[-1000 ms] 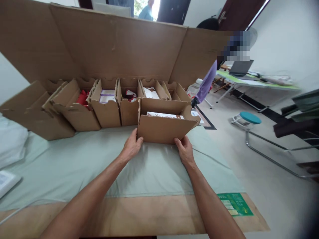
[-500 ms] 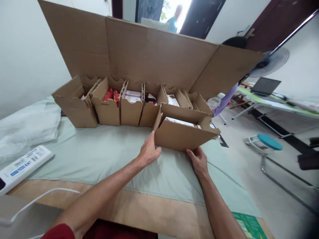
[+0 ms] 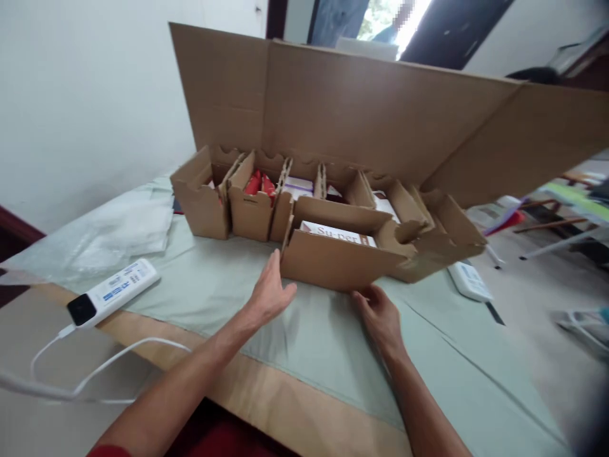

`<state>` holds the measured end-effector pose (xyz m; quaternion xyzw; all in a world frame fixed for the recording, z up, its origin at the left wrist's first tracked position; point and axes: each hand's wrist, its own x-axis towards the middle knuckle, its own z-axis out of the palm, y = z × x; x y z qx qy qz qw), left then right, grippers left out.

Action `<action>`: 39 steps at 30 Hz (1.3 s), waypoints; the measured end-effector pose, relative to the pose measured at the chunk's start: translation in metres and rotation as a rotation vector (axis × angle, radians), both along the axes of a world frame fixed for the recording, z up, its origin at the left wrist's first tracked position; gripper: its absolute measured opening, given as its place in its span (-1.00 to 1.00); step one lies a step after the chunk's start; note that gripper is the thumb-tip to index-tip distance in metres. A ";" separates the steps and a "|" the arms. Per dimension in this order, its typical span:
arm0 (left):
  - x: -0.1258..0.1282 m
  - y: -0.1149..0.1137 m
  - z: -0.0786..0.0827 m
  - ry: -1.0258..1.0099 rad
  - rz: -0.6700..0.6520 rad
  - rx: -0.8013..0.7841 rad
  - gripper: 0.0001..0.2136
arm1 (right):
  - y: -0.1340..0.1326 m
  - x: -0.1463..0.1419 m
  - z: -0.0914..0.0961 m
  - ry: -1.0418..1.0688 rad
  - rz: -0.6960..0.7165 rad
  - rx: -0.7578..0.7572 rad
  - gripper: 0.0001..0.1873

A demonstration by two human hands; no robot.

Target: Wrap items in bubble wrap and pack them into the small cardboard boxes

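A brown cardboard bin point(image 3: 333, 261) sits in front of a row of similar bins. It holds a white box point(image 3: 335, 233) printed "Su-per". My left hand point(image 3: 271, 295) is at the bin's left end, fingers stretched out and thumb apart. At the lower front edge, toward the right, my right hand point(image 3: 380, 317) has its fingers curled against the bin; part of the fingertips is hidden. Behind stand a bin with red packets point(image 3: 261, 184), one with a purple-and-white box point(image 3: 298, 187), and several others.
A large cardboard panel point(image 3: 342, 114) rises behind the row. On the pale green cloth point(image 3: 323, 343) lie clear plastic wrap point(image 3: 128, 228) and a white device point(image 3: 114, 293) with a cable. Another white device point(image 3: 470, 281) is at right. A person point(image 3: 387, 32) stands beyond the doorway.
The front bin has slid left along the row, and both hands have gone with it. The rightmost rear bin is now more exposed. My view has turned left.
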<state>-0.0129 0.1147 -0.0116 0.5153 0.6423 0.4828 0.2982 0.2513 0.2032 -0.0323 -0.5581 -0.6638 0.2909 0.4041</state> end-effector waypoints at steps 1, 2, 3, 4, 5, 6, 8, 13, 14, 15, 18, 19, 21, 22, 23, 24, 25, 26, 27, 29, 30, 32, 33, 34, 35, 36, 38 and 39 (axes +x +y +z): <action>-0.004 -0.009 -0.003 0.034 0.006 -0.020 -0.16 | -0.008 0.005 -0.001 -0.026 -0.033 0.007 -0.67; -0.007 -0.021 -0.007 0.075 -0.002 -0.039 -0.19 | -0.018 0.010 -0.002 -0.055 -0.071 0.019 -0.70; -0.010 -0.035 -0.012 0.121 -0.025 -0.051 -0.24 | -0.028 0.013 -0.004 -0.102 -0.117 0.036 -0.76; -0.013 -0.049 -0.018 0.168 -0.049 -0.060 -0.28 | -0.039 0.012 -0.005 -0.133 -0.144 0.049 -0.82; -0.016 -0.064 -0.025 0.217 -0.068 -0.079 -0.33 | -0.050 0.007 -0.006 -0.153 -0.136 0.056 -0.86; -0.018 -0.078 -0.031 0.262 -0.077 -0.101 -0.37 | -0.060 -0.003 -0.005 -0.160 -0.091 0.058 -0.89; -0.021 -0.099 -0.041 0.337 -0.088 -0.126 -0.45 | -0.075 -0.040 -0.002 -0.130 0.101 0.056 -0.92; -0.022 -0.115 -0.050 0.372 -0.128 -0.019 -0.42 | -0.075 -0.185 0.024 -0.016 0.688 0.172 -0.70; -0.022 -0.114 -0.050 0.346 -0.128 -0.004 -0.39 | -0.071 -0.217 0.031 -0.022 0.784 0.216 -0.70; -0.021 -0.112 -0.052 0.319 -0.126 -0.001 -0.37 | -0.068 -0.249 0.038 -0.039 0.865 0.271 -0.70; -0.019 -0.108 -0.062 0.293 -0.107 -0.017 -0.43 | -0.058 -0.341 0.056 -0.161 1.048 0.430 -0.70; -0.018 -0.106 -0.067 0.303 -0.106 -0.016 -0.45 | -0.055 -0.371 0.061 -0.223 1.085 0.478 -0.70; -0.015 -0.104 -0.079 0.324 -0.129 -0.001 -0.45 | -0.050 -0.429 0.065 -0.364 1.145 0.572 -0.68; -0.013 -0.103 -0.084 0.327 -0.140 0.007 -0.45 | -0.047 -0.456 0.065 -0.429 1.162 0.614 -0.69; -0.012 -0.102 -0.089 0.325 -0.143 0.011 -0.44 | -0.044 -0.481 0.064 -0.492 1.164 0.646 -0.70; -0.010 -0.101 -0.092 0.319 -0.136 0.014 -0.44 | -0.041 -0.504 0.063 -0.552 1.162 0.665 -0.73; -0.009 -0.100 -0.094 0.311 -0.123 0.017 -0.43 | -0.037 -0.523 0.061 -0.608 1.157 0.668 -0.76; -0.008 -0.100 -0.095 0.300 -0.104 0.018 -0.43 | -0.035 -0.538 0.060 -0.658 1.151 0.653 -0.76; -0.007 -0.100 -0.094 0.290 -0.087 0.019 -0.42 | -0.033 -0.549 0.061 -0.690 1.146 0.628 -0.75; -0.007 -0.100 -0.093 0.274 -0.073 0.011 -0.42 | -0.032 -0.555 0.068 -0.674 1.117 0.578 -0.67; -0.007 -0.099 -0.092 0.270 -0.085 0.007 -0.44 | -0.033 -0.550 0.074 -0.619 1.089 0.565 -0.62; -0.006 -0.098 -0.091 0.271 -0.121 -0.003 -0.48 | -0.038 -0.526 0.092 -0.437 1.017 0.576 -0.56; -0.006 -0.098 -0.092 0.269 -0.127 -0.006 -0.49 | -0.042 -0.507 0.102 -0.335 0.984 0.590 -0.56; -0.005 -0.099 -0.092 0.262 -0.114 -0.006 -0.48 | -0.046 -0.486 0.112 -0.234 0.954 0.610 -0.60; -0.004 -0.099 -0.092 0.247 -0.087 0.001 -0.44 | -0.050 -0.461 0.121 -0.143 0.926 0.630 -0.67; -0.004 -0.101 -0.091 0.221 -0.045 0.008 -0.39 | -0.053 -0.435 0.127 -0.083 0.901 0.639 -0.73; -0.008 -0.105 -0.086 0.122 0.043 0.011 -0.28 | -0.060 -0.378 0.134 0.007 0.812 0.642 -0.83; -0.012 -0.108 -0.081 0.038 0.081 -0.003 -0.26 | -0.062 -0.348 0.133 0.042 0.747 0.644 -0.87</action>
